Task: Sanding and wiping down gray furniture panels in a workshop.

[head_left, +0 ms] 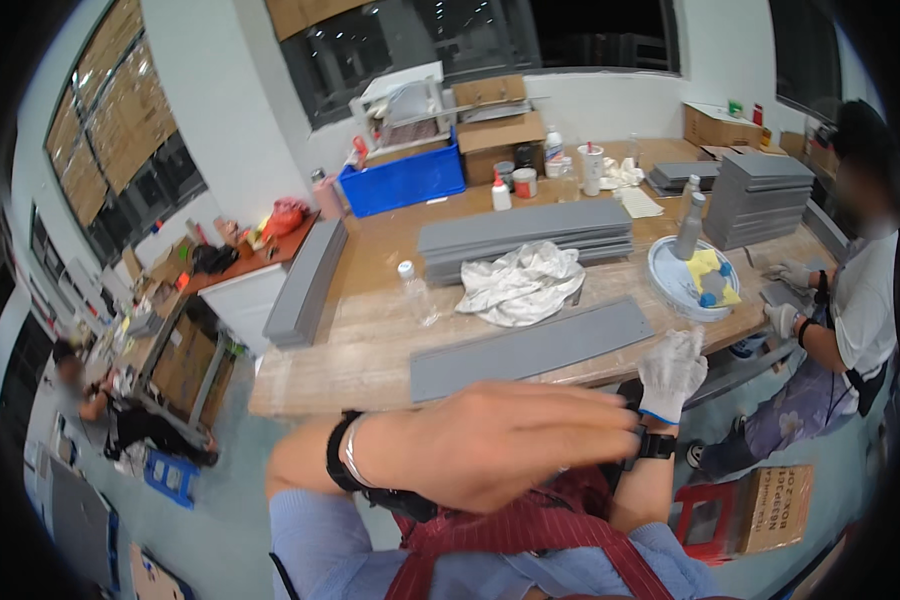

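Note:
My left hand [515,440] is bare and stretched flat in front of my body, slightly smeared, holding nothing. Its fingertips reach the black watch [654,444] at my right wrist; whether they touch it I cannot tell. My right hand [672,372], in a white knit glove with a blue cuff, is raised at the table's front edge, fingers loosely bent, nothing visible in it. Just left of it a flat grey panel [530,348] lies on the wooden table [355,330]. Behind that are a crumpled white cloth [523,284] and a stack of grey panels [525,232].
A white bucket lid [660,290] carries a grey bottle [688,238] and a yellow cloth. A clear bottle [420,296], a blue bin [404,182] and more stacked panels [760,195] stand around. At right a gloved co-worker [860,290] works; a carton [773,508] rests on a red stool.

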{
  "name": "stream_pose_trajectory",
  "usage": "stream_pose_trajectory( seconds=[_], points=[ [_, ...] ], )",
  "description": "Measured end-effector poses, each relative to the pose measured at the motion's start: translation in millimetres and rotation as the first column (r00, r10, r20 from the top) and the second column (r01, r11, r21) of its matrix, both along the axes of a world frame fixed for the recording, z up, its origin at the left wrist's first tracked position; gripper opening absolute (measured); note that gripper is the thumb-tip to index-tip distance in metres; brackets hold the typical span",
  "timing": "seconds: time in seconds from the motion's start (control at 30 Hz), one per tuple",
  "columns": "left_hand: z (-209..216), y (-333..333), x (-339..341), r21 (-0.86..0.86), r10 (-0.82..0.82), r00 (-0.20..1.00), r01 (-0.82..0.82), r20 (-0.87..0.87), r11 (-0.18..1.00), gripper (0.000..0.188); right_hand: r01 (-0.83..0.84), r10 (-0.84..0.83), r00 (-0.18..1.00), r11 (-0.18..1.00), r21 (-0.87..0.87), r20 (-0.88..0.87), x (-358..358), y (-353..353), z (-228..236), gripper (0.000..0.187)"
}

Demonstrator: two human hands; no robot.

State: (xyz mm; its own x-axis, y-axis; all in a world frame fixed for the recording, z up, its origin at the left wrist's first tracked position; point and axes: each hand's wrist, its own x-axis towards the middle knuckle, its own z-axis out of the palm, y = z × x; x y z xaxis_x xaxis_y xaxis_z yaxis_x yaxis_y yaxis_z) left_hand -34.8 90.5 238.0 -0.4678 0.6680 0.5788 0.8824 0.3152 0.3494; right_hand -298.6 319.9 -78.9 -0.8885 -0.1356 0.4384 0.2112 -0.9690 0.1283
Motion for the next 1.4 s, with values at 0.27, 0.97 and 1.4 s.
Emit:
stream_pose_trajectory(
  seconds=[0.27, 0.97, 1.4],
  points=[
    [36, 57, -13, 0.233, -0.147, 0.916, 0.245, -0.372, 0.941, 0.024, 0.056, -0.066, 0.997, 0.955, 0.292, 0.027, 33, -1, -28, 0.036],
    [7, 98, -34, 0.431, -0.127, 0.944, 0.256, -0.306, 0.865, 0.029, 0.026, -0.005, 0.998, 0.945, 0.326, -0.063, 30, -19, -41, 0.067],
    [-7, 53, -4, 0.548, -0.098, 0.954, 0.245, -0.284, 0.8, 0.033, 0.033, -0.084, 0.985, 0.951, 0.308, 0.153, 41, -31, -28, 0.063]
  ],
)
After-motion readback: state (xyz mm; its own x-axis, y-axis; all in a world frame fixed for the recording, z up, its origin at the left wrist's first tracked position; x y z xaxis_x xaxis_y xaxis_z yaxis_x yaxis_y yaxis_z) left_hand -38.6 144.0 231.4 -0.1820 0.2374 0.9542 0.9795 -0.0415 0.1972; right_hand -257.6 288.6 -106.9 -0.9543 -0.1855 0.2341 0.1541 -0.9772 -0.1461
